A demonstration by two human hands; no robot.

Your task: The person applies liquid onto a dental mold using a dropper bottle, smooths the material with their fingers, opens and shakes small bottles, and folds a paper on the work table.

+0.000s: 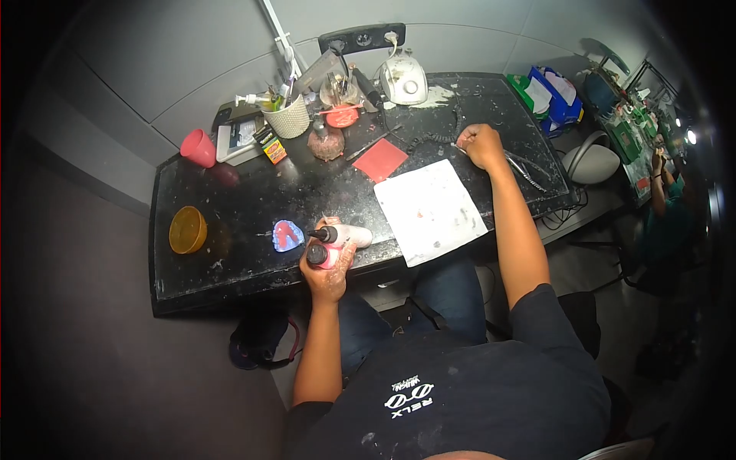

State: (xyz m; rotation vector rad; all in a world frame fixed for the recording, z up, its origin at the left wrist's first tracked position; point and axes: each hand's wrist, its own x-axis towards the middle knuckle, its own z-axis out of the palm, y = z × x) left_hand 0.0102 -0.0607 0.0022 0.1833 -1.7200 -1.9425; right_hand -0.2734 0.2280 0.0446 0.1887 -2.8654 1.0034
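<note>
My left hand (328, 285) is wrapped round two squeeze bottles at the table's front edge. One is a pale pink bottle (354, 236) with a black nozzle, lying tilted. The other, a pink bottle (331, 257) with a black cap, sits lower in the palm. Just left of them lies a blue and pink dental model (288, 236). My right hand (481, 147) is closed at the table's right side, near a coiled black cord (431, 139); what its fingers hold is too small to make out. Between my hands lies a stained white sheet (429, 211).
A yellow bowl (188, 230) and a pink cup (198, 148) stand at the left. Behind are a woven pot (287, 117) of tools, a small box (270, 146), a red square sheet (381, 159) and a white control unit (403, 80). Another person (665, 198) works at far right.
</note>
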